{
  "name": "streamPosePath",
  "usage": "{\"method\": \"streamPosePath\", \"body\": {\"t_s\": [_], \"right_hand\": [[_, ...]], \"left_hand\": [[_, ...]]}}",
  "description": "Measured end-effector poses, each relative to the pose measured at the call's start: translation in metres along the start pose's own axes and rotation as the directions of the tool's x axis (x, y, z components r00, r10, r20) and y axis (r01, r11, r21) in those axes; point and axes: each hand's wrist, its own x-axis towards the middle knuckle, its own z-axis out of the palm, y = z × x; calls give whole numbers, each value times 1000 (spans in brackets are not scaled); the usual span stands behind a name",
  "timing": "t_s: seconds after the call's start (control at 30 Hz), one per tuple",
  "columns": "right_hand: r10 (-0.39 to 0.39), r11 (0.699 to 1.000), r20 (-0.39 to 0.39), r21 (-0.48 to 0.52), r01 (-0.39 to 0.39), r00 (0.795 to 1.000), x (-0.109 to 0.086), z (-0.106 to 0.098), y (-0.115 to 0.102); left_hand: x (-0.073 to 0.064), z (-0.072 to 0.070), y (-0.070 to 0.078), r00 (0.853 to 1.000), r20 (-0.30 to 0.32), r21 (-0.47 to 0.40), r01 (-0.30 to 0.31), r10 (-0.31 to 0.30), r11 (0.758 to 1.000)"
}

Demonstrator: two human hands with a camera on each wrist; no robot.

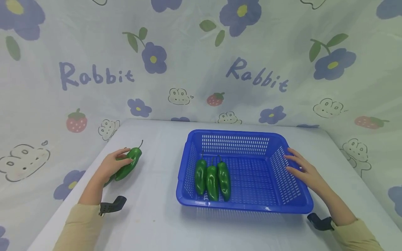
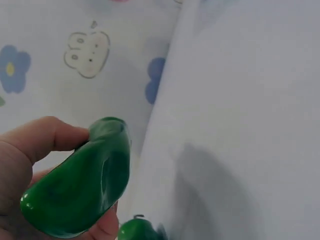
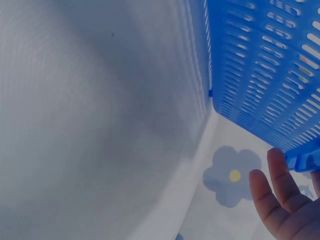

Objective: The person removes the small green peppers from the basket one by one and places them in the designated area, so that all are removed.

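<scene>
My left hand (image 1: 110, 165) grips a glossy green chili pepper (image 1: 129, 166) at the left side of the table, its thin stem pointing up. In the left wrist view, thumb and fingers hold this pepper from either side. A second green pepper (image 2: 136, 230) lies just beyond it, mostly hidden. On the right, my right hand (image 1: 305, 171) rests against the rim of a blue plastic basket (image 1: 245, 208), fingers extended over its edge. Inside the basket, three green peppers (image 1: 212, 183) lie side by side toward the left, stems away from me.
A white cloth covers the table (image 1: 150, 216). Behind it hangs a sheet (image 1: 188, 62) printed with flowers, rabbits and strawberries. Dark cameras are strapped at the left wrist (image 1: 113, 205) and right wrist.
</scene>
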Motion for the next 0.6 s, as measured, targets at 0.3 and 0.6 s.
{"method": "streamPosePath", "body": {"t_s": [0.3,0.6], "right_hand": [[5,1000,2,-4,-5,1000,0,0,1],[2,1000,-1,-12,-2,1000,1,0,1]], "left_hand": [[0,10,-8,993,-112,103,31,-19,994],[0,15,-15,987,-162,168,39,-11,985]]}}
